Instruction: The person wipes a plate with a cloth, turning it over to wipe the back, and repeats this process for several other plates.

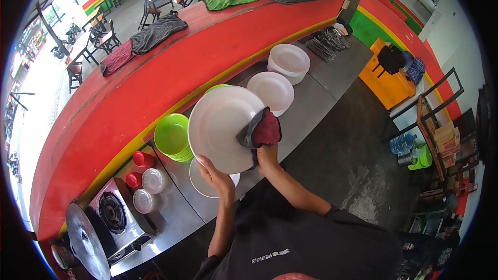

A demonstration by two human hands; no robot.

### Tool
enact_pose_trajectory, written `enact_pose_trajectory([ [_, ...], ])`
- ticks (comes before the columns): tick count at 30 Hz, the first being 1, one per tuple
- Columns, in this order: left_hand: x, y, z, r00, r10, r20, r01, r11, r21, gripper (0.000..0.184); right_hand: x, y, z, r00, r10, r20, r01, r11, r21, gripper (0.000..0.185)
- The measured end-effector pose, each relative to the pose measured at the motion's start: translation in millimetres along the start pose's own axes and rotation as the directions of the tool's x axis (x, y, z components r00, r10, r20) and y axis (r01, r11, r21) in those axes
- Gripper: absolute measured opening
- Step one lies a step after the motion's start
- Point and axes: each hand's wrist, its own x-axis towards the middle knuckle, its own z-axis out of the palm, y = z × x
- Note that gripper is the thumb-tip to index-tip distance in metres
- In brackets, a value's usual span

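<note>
Above the metal counter I hold a large white plate [223,119], tilted towards me. My left hand [218,177] grips its lower edge, thumb on the near side and the other fingers mostly hidden. A maroon and grey cloth [266,128] is bunched in my right hand [267,156] and lies against the plate's right side. The cloth covers most of my right fingers. Partly behind the plate, a white bowl [201,185] sits on the counter. Stacked white plates [271,91] stand just to the right, and stacked green bowls [171,134] to the left.
Further right are another white stack [289,61] and a pile of cutlery [328,44]. Red cups [143,159], clear lidded containers [154,180] and a gas stove [115,217] occupy the left end. A red ledge [155,88] runs behind the counter [179,202], with cloths [157,32] on top.
</note>
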Motion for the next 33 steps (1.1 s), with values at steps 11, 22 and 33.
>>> enact_pose_trajectory([
  [11, 50, 27, -77, 0.715, -0.535, 0.45, 0.367, 0.835, 0.411, 0.052, 19, -46, -36, 0.774, -0.067, 0.629, 0.521, 0.633, -0.573, 0.061],
  [22, 29, 28, -64, 0.955, -0.281, 0.097, 0.265, 0.952, 0.153, 0.056, -61, 1, -16, 0.454, 0.073, 0.888, 0.874, 0.155, -0.46, 0.08],
  [33, 6, -5, -44, 0.771, -0.521, 0.367, 0.352, 0.828, 0.436, 0.059, 0, -16, 5, 0.59, -0.154, 0.793, 0.791, 0.307, -0.529, 0.074],
])
